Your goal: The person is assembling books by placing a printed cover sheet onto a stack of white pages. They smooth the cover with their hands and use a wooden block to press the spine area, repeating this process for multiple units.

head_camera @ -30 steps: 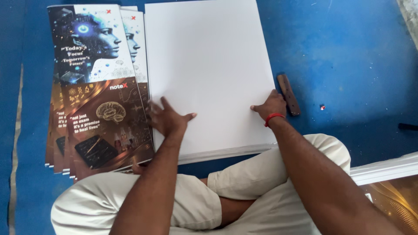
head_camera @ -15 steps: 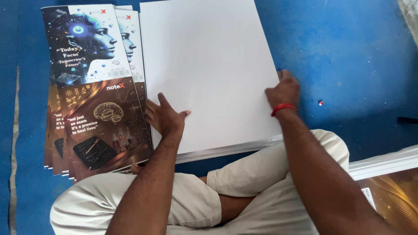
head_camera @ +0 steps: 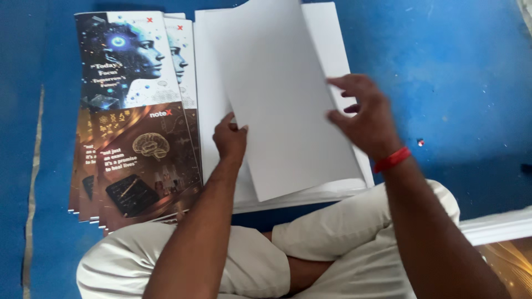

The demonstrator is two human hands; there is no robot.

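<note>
Two bare hands work over a stack of white sheets (head_camera: 213,88) lying on a blue floor (head_camera: 460,72), seen from above by a camera on the person's head. The person sits cross-legged in pale trousers (head_camera: 354,243), knees at the near edge of the stack.

One white sheet (head_camera: 282,105) is lifted off the top of the stack and tilted, its near corner raised and its far edge reaching toward the top of the view. The left hand (head_camera: 230,141) sits at the sheet's left edge, fingers curled together with the tips tucked at that edge; whether they pinch the sheet or only press against it cannot be told. The right hand (head_camera: 363,113) is at the sheet's right side, fingers spread and loosely bent, the thumb toward the paper; it is blurred, and whether it touches the sheet cannot be told. A red thread band (head_camera: 392,159) circles the right wrist.

Just left of the white stack, touching it, lies a fanned pile of printed covers (head_camera: 130,122), overlapping one another. Each cover shows a blue and white profile of a head above and a brown panel with a brain drawing below. At the lower right, a second white stack's edge (head_camera: 496,227) shows beside the person's knee.
</note>
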